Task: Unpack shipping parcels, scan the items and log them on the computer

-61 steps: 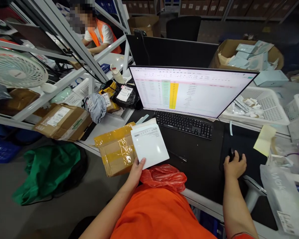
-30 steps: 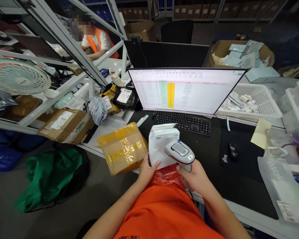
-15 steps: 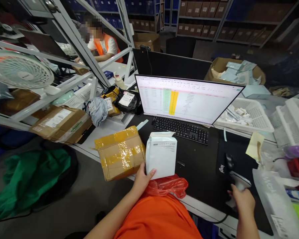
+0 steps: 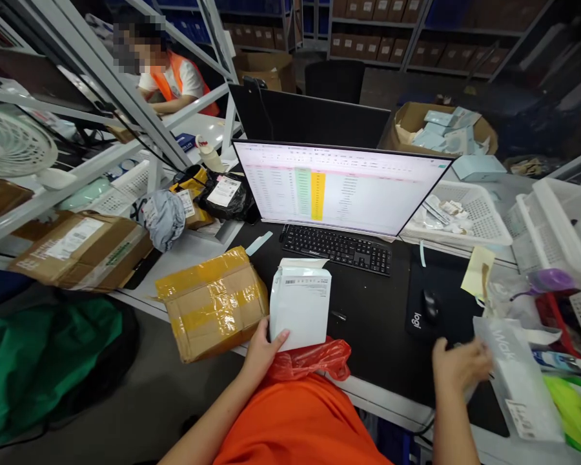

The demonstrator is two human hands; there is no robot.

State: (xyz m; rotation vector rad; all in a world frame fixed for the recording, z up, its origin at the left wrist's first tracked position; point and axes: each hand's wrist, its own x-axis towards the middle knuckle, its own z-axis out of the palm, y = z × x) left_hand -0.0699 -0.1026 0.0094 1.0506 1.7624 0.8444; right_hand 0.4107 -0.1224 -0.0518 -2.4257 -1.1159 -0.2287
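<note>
My left hand [image 4: 264, 347] grips the lower left corner of a white box [image 4: 301, 310], thumb on its printed face and the other fingers at its side. The box is tilted up towards me, with a flap raised at its top. Under it a crumpled red plastic bag [image 4: 314, 360] lies at the desk's front edge. A carton with yellow tape [image 4: 215, 300] stands just left of the box. My right hand [image 4: 459, 368], slightly blurred, is over the mouse pad's right side with fingers apart. A greyish thing shows partly beneath it, mostly hidden.
A monitor [image 4: 334, 194] with a spreadsheet stands behind the keyboard [image 4: 336, 248]. The mouse [image 4: 430, 305] rests on its pad. A clear packaging bag [image 4: 518, 381] and white baskets [image 4: 554, 232] are at right. Parcels [image 4: 225, 194] and a brown carton [image 4: 84, 248] lie left. A co-worker [image 4: 177, 81] sits beyond the frame.
My right hand has let go of the handheld scanner and its fingers have spread. My left hand keeps its hold on the white box. The whole view has shifted somewhat to the right.
</note>
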